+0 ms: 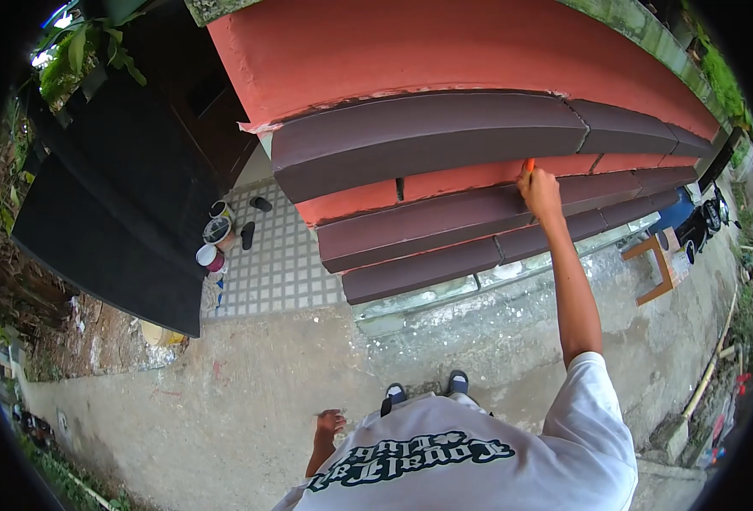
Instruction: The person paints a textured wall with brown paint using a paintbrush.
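Observation:
My right hand (540, 192) is closed around a small orange-handled tool (529, 164), whose far end I cannot make out. It is at the red strip (462, 176) between the upper brown ledge (428, 136) and the middle brown ledge (428, 223). Above the ledges rises a red wall (410, 51). A lower brown ledge (423, 271) runs beneath them. My left hand (331, 422) hangs low beside my body, fingers partly curled, with no object visible in it.
Paint buckets (209, 256) and dark slippers (247, 236) are on the tiled floor (283, 255) at left, beside a black panel (112, 204). A wooden frame (664, 271) and a parked motorbike (707, 223) are at right. Concrete ground (249, 383) lies below.

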`<state>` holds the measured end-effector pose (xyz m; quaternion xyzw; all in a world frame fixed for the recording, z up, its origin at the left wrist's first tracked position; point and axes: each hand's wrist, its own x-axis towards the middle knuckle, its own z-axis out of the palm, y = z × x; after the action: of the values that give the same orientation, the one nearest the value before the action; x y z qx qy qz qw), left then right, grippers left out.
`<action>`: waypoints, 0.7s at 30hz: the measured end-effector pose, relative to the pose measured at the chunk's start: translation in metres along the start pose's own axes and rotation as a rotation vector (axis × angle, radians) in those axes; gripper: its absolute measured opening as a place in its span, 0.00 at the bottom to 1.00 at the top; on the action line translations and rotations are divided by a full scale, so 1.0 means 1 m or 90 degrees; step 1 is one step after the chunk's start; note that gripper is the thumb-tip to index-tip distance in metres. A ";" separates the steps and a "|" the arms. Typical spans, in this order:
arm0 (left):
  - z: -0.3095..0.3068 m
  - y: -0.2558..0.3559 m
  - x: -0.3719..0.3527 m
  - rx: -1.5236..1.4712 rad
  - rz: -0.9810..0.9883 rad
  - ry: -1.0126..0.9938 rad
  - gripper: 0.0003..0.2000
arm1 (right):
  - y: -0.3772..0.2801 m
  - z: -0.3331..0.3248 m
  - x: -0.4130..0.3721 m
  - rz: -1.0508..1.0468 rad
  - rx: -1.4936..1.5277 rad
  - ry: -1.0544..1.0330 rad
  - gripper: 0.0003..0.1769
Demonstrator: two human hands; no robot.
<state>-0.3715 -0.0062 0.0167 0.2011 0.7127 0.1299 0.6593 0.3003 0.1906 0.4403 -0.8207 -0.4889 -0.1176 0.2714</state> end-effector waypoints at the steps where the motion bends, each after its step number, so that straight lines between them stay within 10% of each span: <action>1: -0.003 -0.010 0.006 -0.011 -0.005 -0.013 0.19 | 0.003 -0.001 0.000 -0.002 -0.020 0.001 0.13; 8: -0.006 -0.025 -0.012 0.029 -0.059 0.023 0.20 | -0.044 0.012 -0.028 -0.086 -0.034 -0.023 0.10; 15: 0.002 -0.012 -0.003 0.011 -0.024 0.015 0.21 | -0.145 0.026 -0.055 -0.072 0.451 -0.180 0.15; 21: 0.036 0.011 -0.011 0.032 0.018 0.031 0.18 | -0.055 0.054 -0.030 0.016 0.615 -0.232 0.13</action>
<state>-0.3340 -0.0045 0.0278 0.2242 0.7287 0.1258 0.6347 0.2339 0.2190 0.3998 -0.6145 -0.5167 0.2699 0.5315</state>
